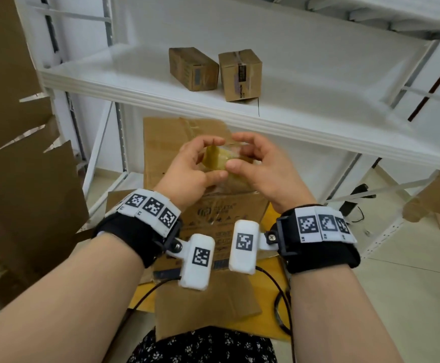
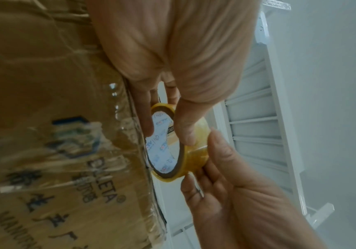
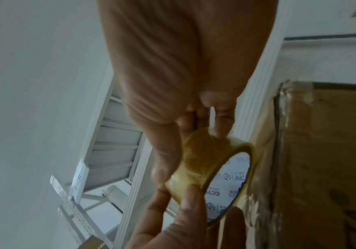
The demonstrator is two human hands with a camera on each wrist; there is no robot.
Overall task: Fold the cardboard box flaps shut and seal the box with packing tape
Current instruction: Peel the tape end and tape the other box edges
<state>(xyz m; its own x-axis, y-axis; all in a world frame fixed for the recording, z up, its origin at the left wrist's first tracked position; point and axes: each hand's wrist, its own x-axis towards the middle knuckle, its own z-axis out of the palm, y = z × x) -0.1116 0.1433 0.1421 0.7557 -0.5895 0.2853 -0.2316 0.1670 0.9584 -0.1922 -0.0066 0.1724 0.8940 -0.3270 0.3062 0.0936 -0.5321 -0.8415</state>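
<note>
You hold the tape roll point(image 1: 217, 159) up between both hands, above the cardboard box point(image 1: 208, 221) that sits on the floor in front of you, below the white shelf point(image 1: 161, 82). Your left hand point(image 1: 190, 169) curls round the roll, with fingers reaching through its core and the thumb on the outer winding; the wrist view shows this plainly. Your right hand point(image 1: 260, 166) pinches the roll's outer face between thumb and fingertips, apparently feeling for the loose end. I cannot tell from these pictures whether that end is lifted yet.

The box top looks folded down, with old glossy tape on it, so the step in hand is likely freeing a fresh strip. Keep the left hand steady as an axle and let the roll turn on those fingers. Run the right thumbnail slowly round the winding until it catches the edge, then peel straight back across the full width so the strip does not split. Pull out only a short tab first and keep it off your other fingers. Then lower the roll to the box's far edge before drawing more.
</note>
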